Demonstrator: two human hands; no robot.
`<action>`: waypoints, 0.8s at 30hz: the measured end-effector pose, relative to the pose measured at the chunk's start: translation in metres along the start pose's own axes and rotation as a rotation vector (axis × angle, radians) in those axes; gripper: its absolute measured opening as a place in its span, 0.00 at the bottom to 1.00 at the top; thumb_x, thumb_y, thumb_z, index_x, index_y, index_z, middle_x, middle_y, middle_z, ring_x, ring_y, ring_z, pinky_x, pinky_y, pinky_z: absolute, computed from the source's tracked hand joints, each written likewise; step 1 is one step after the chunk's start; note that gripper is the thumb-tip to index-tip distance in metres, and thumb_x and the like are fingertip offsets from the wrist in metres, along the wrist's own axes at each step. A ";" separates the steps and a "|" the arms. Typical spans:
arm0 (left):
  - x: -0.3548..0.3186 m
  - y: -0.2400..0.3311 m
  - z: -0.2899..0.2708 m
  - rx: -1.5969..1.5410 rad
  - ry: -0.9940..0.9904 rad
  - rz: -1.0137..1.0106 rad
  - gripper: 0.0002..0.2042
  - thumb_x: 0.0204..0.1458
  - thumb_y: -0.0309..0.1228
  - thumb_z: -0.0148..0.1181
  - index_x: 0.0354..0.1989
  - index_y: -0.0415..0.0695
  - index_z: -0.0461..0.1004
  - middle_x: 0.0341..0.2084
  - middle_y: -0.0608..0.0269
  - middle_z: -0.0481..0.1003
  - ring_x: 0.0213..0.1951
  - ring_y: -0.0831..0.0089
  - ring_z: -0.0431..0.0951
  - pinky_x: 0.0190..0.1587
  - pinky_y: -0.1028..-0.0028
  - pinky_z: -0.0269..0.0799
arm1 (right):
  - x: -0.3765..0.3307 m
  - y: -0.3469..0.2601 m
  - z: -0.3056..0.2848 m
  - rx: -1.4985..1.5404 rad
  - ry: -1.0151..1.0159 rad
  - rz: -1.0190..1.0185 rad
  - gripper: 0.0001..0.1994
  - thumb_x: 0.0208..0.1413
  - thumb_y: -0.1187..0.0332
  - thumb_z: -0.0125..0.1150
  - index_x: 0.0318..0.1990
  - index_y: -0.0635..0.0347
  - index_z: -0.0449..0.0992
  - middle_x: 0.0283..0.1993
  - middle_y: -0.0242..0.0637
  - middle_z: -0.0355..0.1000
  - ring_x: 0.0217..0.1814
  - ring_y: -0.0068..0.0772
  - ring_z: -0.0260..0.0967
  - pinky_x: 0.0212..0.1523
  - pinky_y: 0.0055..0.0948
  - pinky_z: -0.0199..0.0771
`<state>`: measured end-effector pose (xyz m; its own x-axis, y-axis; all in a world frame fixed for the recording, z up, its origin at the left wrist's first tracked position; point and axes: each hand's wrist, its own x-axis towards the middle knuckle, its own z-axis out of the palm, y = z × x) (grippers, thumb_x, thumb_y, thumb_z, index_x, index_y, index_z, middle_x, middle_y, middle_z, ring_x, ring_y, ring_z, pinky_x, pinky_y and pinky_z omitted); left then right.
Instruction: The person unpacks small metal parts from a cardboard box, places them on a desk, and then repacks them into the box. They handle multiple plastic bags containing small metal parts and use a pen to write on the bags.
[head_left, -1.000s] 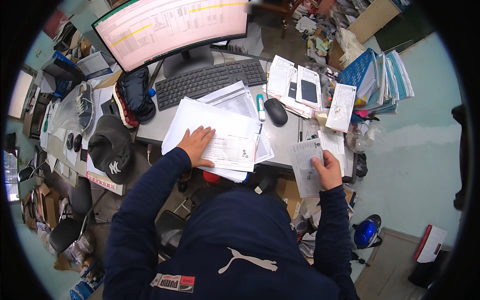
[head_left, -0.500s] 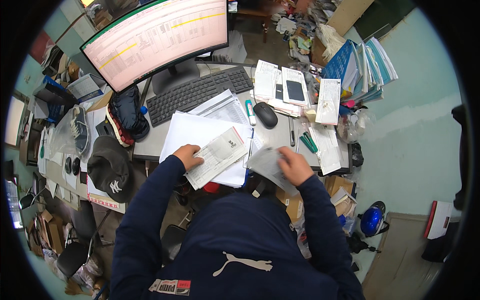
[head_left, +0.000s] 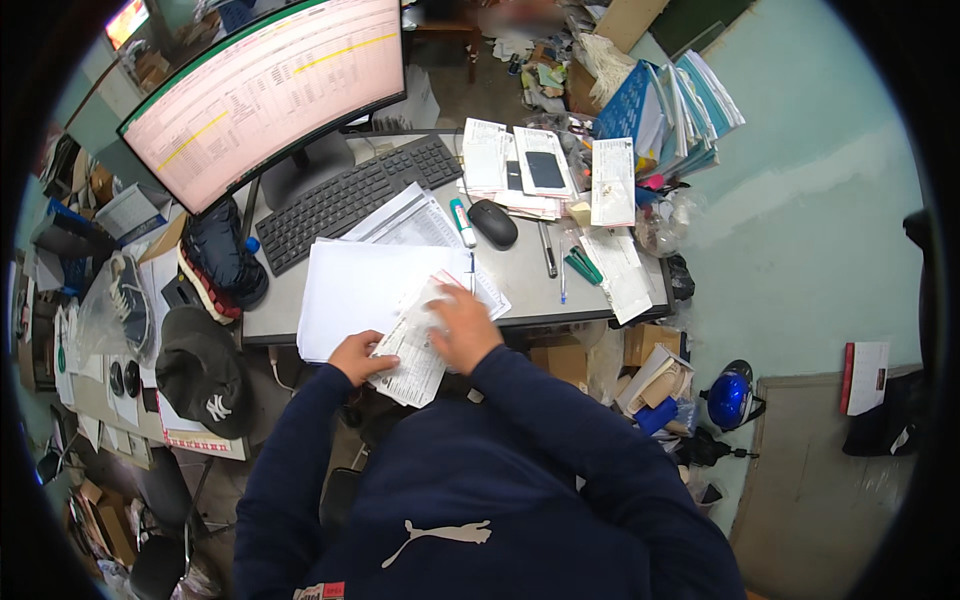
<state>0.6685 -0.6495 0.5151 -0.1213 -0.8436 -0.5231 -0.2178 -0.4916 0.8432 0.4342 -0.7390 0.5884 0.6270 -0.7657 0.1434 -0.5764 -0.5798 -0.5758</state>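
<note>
My left hand [head_left: 358, 358] grips the lower left edge of a small bundle of printed paper slips [head_left: 410, 380], thumb on top. The slips tilt over the front edge of the desk. My right hand [head_left: 465, 330] is over their upper right part, its fingers smeared by motion, so whether they pinch a slip cannot be made out. Under and beyond the slips lies a stack of white paper sheets [head_left: 345, 285], with a printed table sheet [head_left: 405, 220] partly beneath it.
A black keyboard [head_left: 360, 195], mouse [head_left: 493, 224] and monitor [head_left: 270, 95] stand behind the papers. To the right are a glue or correction tube [head_left: 462, 222], pens, a green stapler [head_left: 584, 265], a phone [head_left: 545, 169] on slips, and blue folders [head_left: 635, 110]. A dark cap [head_left: 200, 370] sits left.
My right hand has moved left from beside the stack onto the slips; the thin greyish sheet it held no longer shows apart. The slips are closer to my body. The view has shifted right.
</note>
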 end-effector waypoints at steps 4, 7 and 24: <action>-0.006 0.018 0.030 0.210 0.122 0.069 0.22 0.45 0.34 0.69 0.46 0.36 0.73 0.37 0.46 0.79 0.35 0.54 0.81 0.41 0.66 0.76 | -0.031 0.024 0.000 0.150 0.027 0.418 0.22 0.47 0.70 0.64 0.52 0.60 0.70 0.56 0.51 0.64 0.55 0.51 0.66 0.55 0.40 0.68; -0.020 0.041 0.030 0.251 0.238 0.265 0.15 0.50 0.29 0.63 0.44 0.35 0.72 0.30 0.48 0.79 0.32 0.66 0.81 0.36 0.71 0.74 | -0.039 0.039 0.003 0.273 0.187 0.422 0.20 0.47 0.72 0.63 0.50 0.62 0.71 0.53 0.50 0.65 0.51 0.52 0.67 0.52 0.39 0.69; -0.046 0.075 -0.016 0.987 0.472 0.055 0.12 0.49 0.35 0.60 0.40 0.45 0.77 0.29 0.51 0.80 0.35 0.51 0.80 0.40 0.56 0.74 | 0.040 0.173 -0.029 -0.433 0.097 0.889 0.12 0.58 0.66 0.52 0.48 0.59 0.70 0.44 0.47 0.75 0.44 0.49 0.77 0.45 0.43 0.77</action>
<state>0.6731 -0.6508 0.6041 0.1828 -0.9604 -0.2103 -0.9290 -0.2388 0.2827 0.3446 -0.8783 0.5185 -0.1607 -0.9795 -0.1212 -0.9698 0.1795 -0.1649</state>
